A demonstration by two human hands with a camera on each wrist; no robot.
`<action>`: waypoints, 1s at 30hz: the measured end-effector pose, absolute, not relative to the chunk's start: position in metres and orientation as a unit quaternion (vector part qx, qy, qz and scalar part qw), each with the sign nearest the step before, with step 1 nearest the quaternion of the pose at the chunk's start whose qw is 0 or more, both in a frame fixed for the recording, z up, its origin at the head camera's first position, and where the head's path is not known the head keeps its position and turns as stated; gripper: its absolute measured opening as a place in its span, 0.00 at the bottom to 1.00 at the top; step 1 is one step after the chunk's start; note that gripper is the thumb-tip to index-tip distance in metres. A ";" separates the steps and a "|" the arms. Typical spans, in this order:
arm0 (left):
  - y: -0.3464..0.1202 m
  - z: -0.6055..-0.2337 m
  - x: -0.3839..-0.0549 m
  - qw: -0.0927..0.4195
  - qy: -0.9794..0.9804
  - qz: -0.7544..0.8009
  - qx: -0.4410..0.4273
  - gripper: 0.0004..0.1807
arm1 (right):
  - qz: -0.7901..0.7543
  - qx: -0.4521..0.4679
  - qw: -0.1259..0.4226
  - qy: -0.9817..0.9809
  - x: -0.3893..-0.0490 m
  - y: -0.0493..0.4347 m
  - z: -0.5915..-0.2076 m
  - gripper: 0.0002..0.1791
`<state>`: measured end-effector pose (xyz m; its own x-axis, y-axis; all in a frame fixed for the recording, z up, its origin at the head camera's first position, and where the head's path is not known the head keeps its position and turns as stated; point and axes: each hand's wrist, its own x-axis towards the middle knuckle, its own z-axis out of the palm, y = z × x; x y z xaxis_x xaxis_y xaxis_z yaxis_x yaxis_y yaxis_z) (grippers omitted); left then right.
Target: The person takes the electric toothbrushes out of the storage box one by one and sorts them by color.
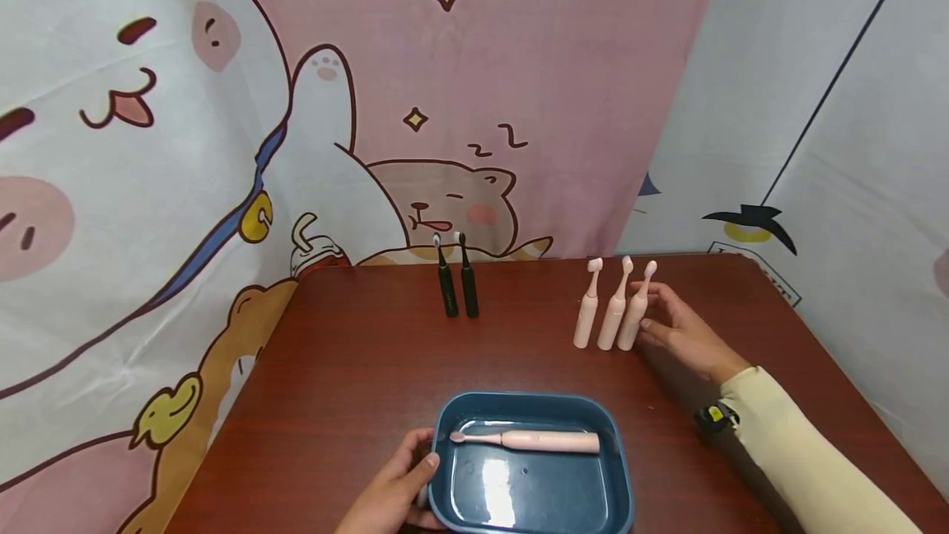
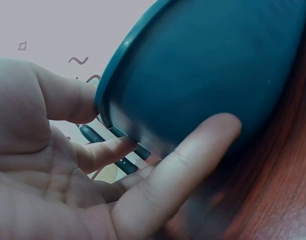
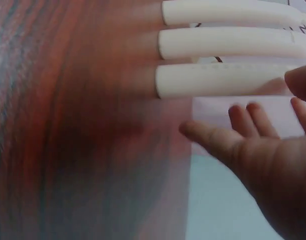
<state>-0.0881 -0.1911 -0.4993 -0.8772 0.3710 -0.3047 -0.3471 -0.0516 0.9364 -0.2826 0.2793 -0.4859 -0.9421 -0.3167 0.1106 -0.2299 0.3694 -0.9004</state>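
At the front of the table, my left hand (image 1: 393, 491) holds a blue plastic tray (image 1: 621, 460) by its left side. The thumb is at the rim and the other fingers are against the outer wall. Inside the tray lies a pink electric toothbrush (image 1: 552, 441), its head to the left. Three more pink electric toothbrushes stand upright in a row at the right. My right hand (image 1: 689, 334) is beside the rightmost toothbrush (image 1: 633, 321), its fingers spread. In the right wrist view the thumb is close to that handle (image 3: 218, 81); whether it touches is unclear.
Two black electric toothbrushes (image 1: 469, 291) stand upright at the back of the brown table (image 1: 356, 386). The other pink ones, left (image 1: 586, 321) and middle (image 1: 612, 321), stand close to the rightmost. A printed cloth (image 1: 578, 89) hangs right behind the table.
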 end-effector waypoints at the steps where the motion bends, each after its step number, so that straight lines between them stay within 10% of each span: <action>1: -0.191 -0.499 -0.088 0.247 0.642 0.725 0.010 0.26 | -0.518 -0.156 0.022 0.841 -0.281 0.281 -0.482 0.33; 16: -0.191 -0.499 -0.088 0.248 0.649 0.719 -0.001 0.27 | -0.391 -0.063 -0.088 0.914 -0.241 0.292 -0.419 0.42; 30: -0.191 -0.500 -0.088 0.246 0.649 0.720 -0.006 0.27 | -0.374 -0.180 -0.051 0.908 -0.201 0.243 -0.383 0.15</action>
<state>-0.0882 -0.1909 -0.5002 -0.8784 0.3474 -0.3281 -0.3624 -0.0368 0.9313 -0.2013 0.2430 -0.3827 -0.9299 -0.2893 0.2273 -0.3654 0.6553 -0.6611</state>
